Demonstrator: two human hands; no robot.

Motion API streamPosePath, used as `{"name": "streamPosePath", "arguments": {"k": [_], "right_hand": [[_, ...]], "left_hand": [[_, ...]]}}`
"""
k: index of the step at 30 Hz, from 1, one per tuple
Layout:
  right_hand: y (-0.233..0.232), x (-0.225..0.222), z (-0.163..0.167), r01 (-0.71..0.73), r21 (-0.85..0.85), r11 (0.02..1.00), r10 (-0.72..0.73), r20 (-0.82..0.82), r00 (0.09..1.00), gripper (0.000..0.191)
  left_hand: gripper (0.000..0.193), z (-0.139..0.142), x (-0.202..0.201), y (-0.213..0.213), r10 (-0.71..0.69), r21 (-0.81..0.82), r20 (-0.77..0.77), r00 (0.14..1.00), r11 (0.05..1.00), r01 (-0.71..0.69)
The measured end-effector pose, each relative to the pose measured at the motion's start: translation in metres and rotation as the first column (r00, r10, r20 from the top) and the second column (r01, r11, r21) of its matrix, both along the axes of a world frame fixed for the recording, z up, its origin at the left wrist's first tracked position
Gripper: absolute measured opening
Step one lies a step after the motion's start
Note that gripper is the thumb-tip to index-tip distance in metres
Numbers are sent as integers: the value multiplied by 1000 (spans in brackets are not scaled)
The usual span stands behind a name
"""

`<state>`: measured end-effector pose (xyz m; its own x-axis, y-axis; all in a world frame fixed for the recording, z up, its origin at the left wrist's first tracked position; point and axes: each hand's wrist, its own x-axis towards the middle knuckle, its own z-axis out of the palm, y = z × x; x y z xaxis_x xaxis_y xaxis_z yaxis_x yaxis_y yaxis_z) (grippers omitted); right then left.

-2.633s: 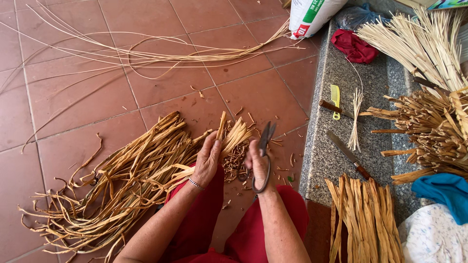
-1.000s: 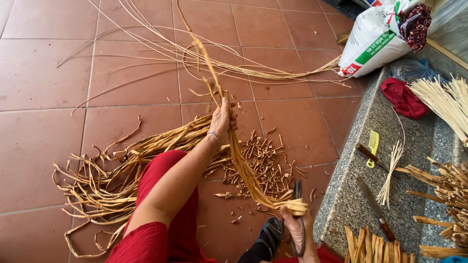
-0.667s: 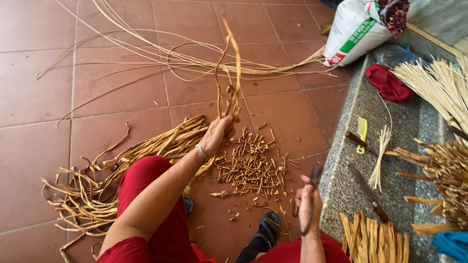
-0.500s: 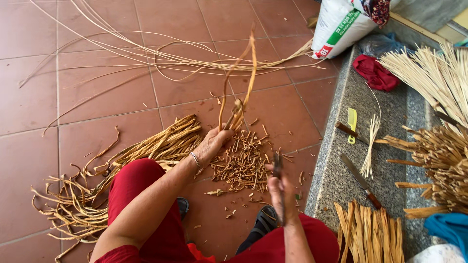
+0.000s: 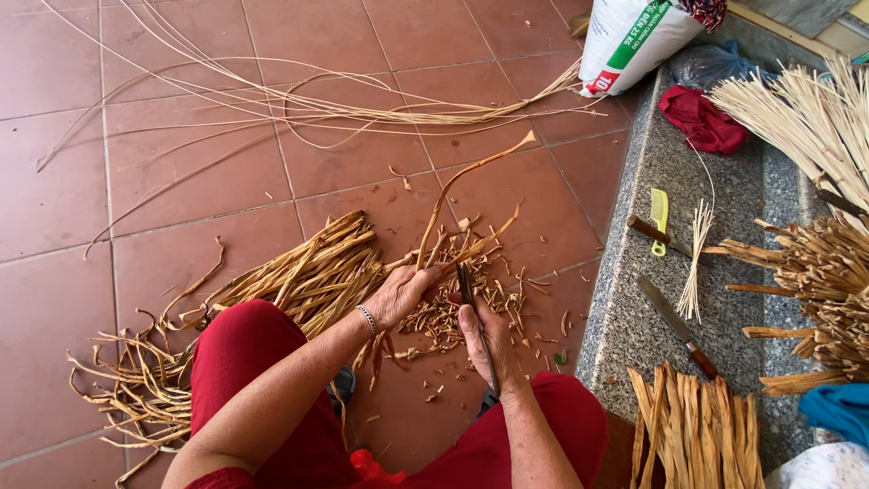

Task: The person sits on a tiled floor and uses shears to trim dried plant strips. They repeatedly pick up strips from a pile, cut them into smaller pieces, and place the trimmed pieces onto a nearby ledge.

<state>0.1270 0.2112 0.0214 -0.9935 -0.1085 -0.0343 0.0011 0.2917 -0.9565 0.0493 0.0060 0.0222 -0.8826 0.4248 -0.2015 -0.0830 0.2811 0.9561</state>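
Head view shows my left hand (image 5: 398, 294) gripping a long dried strip (image 5: 448, 195) above the floor's offcuts (image 5: 462, 308); my right hand (image 5: 484, 335) clasps scissors (image 5: 468, 285) at its base; trimming seems underway; next, squeeze the blades squarely.

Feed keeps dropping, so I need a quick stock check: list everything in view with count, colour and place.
strip: one, tan, curling up from left hand
scissors: one, dark, right hand
strip pile: many, tan, floor left
offcuts: many, tan, floor centre
long canes: several, pale, floor top
sack: one, white
knives: two, ledge
red cloth: one, ledge
left hand: grips strip
right hand: grips scissors
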Motion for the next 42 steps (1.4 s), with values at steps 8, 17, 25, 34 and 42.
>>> {"name": "streamPosePath", "arguments": {"k": [8, 17, 25, 34, 42], "right_hand": [[-3, -3, 5, 20, 82, 996, -17, -44, 999, 49], [5, -3, -7, 74, 202, 977, -44, -147, 988, 56], [13, -3, -11, 260, -166, 951, -272, -54, 961, 62], [23, 0, -1, 146, -195, 970, -149, -4, 989, 61], [13, -3, 8, 31, -343, 939, 77, 296, 952, 84]], "left_hand": [[52, -6, 1, 1, 46, 40, -149, 988, 998, -40], [48, -12, 7, 5, -79, -92, -271, 959, 994, 56], [56, -5, 10, 2, -28, 198, 38, 999, 980, 20], [54, 29, 6, -23, -57, 288, 263, 963, 958, -22], [62, 42, 11, -32, -172, 258, 186, 967, 959, 121]]}}
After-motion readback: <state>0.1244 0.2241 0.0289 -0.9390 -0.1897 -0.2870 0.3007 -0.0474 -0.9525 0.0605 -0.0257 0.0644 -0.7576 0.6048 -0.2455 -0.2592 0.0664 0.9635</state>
